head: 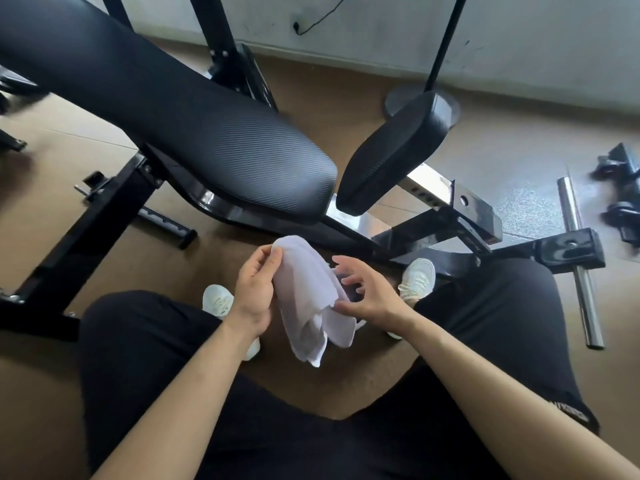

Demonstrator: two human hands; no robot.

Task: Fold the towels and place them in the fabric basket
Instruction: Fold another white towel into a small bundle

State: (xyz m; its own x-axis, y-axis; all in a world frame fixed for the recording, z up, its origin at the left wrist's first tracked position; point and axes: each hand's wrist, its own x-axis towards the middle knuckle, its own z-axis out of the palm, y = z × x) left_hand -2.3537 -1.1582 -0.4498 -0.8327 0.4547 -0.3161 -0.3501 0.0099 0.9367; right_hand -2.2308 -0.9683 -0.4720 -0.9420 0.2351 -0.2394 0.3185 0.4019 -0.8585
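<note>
your left hand (254, 289) clamps the white towel (308, 306), right hand (370, 296) fingers apart, touching it; no fold is made yet, basket not visible.

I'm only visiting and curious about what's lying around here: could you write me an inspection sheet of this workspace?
Surface: no table; brown floor.
Job's things: white towel hanging crumpled, not folded; fabric basket not in view.
Clutter: steel bar and dark weights, blurred, on the floor.
Grippers: left hand grips the towel's top; right hand spread, thumb touching its edge.
Cables: black cable against the wall.
Surroundings: weight bench, pale wall, the person's white shoes.
</note>
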